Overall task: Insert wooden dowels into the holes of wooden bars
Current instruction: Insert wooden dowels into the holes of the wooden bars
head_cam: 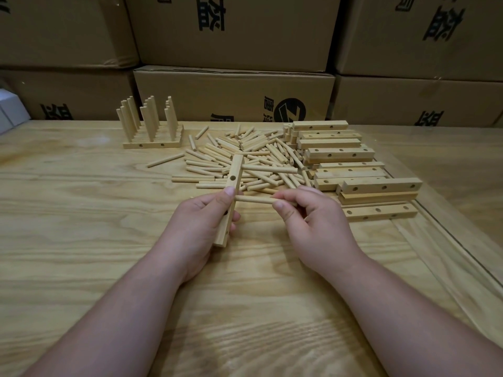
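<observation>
My left hand (202, 221) grips a wooden bar (232, 186) that points away from me, its holes facing right. One dowel (269, 169) sticks out sideways from the bar's far end. My right hand (313, 221) pinches a second dowel (253, 199) between thumb and fingers. That dowel's left tip touches the bar's right face near its middle, where my left thumb presses. A loose pile of dowels (245, 156) lies on the table just beyond my hands.
Drilled bars are stacked at the right (353, 170). Finished bars with upright dowels (152, 126) stand at the back left. Cardboard boxes (234, 91) wall off the far edge of the wooden table (81, 227). A white box (11, 110) sits far left.
</observation>
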### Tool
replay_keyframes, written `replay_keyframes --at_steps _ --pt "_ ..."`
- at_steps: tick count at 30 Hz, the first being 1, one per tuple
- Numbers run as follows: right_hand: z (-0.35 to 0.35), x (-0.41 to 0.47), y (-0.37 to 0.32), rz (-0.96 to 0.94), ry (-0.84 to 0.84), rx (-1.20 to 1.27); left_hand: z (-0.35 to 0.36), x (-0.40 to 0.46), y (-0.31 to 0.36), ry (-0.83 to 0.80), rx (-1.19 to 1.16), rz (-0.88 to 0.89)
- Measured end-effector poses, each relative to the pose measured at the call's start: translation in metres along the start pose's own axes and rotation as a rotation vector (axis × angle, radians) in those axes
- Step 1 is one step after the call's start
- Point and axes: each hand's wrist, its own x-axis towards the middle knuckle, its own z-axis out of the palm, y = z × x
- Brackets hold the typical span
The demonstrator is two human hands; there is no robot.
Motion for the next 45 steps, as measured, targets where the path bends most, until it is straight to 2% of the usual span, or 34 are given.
replay_keyframes --at_steps 22,27,32,37,41,45 --pt "0.001 -0.002 -0.001 0.160 -0.056 0.095 -0.003 -0.001 -0.003 -0.028 0.082 0.047" --pt "0.003 -0.001 -0.009 0.078 -0.024 0.101 -0.002 0.000 -0.003 0.052 0.040 0.038" --pt "0.001 -0.002 -0.010 -0.045 -0.076 0.025 0.000 -0.002 -0.001 0.034 0.037 0.018" --pt "0.001 -0.003 -0.007 0.008 -0.063 0.004 0.003 -0.006 -0.002 0.030 0.111 0.074" --pt "0.002 -0.007 -0.007 0.061 -0.055 0.062 0.003 -0.010 -0.001 0.039 0.135 0.117" --pt "0.009 -0.009 -0.012 0.163 -0.020 0.303 0.008 -0.014 -0.001 0.065 0.118 0.210"
